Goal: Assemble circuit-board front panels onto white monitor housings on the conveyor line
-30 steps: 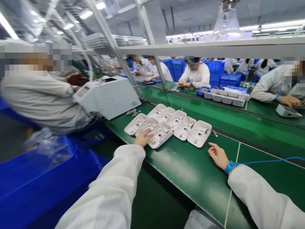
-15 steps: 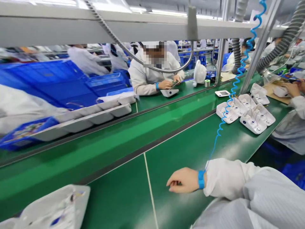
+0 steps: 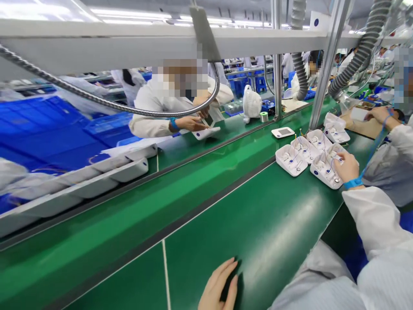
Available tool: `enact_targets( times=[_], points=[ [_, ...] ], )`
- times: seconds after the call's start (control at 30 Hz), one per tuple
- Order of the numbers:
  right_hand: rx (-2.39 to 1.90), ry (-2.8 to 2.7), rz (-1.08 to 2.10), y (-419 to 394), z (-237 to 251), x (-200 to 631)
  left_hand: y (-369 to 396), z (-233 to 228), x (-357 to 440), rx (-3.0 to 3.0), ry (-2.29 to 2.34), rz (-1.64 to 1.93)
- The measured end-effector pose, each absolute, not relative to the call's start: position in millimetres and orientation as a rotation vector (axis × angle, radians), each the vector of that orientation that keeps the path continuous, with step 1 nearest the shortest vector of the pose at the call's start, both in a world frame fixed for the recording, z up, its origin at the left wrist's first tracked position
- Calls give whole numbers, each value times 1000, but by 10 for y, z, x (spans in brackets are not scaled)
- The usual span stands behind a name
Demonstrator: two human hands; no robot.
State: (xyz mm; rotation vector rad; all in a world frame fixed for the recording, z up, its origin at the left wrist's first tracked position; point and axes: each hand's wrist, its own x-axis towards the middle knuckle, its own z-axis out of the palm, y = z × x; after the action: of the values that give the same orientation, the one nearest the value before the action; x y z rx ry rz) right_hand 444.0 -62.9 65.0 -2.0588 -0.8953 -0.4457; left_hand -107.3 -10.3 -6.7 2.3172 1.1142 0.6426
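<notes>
Left hand (image 3: 217, 286) cut off at the bottom edge with its palm out of sight, fingertips of the right hand (image 3: 347, 168) hidden behind an open white plastic casing (image 3: 325, 171), small wired parts inside too tiny to identify, blurred white trays (image 3: 74, 185) at far left

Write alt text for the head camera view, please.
The person's right hand rests on a white housing among several on a green conveyor belt; the left hand lies flat on the belt nearby. A co-worker sits opposite.
</notes>
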Motion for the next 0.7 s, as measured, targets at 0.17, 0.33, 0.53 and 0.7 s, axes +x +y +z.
enact_targets(
  times=[0.17,0.33,0.53,0.7],
  points=[
    [-1980,-1164,-291,-271,454,3999,221,-68,-735,2254,1208,718],
    [-1865,-1473,-72,465,242,3316,435,-192,-596,2291,1444,712],
    [-1576,-1915,304,859,-47,2271,384,-192,-550,2325,1506,675],
    [-1413,-2086,457,917,-89,1921,377,-142,-488,2353,1547,634]
  ],
)
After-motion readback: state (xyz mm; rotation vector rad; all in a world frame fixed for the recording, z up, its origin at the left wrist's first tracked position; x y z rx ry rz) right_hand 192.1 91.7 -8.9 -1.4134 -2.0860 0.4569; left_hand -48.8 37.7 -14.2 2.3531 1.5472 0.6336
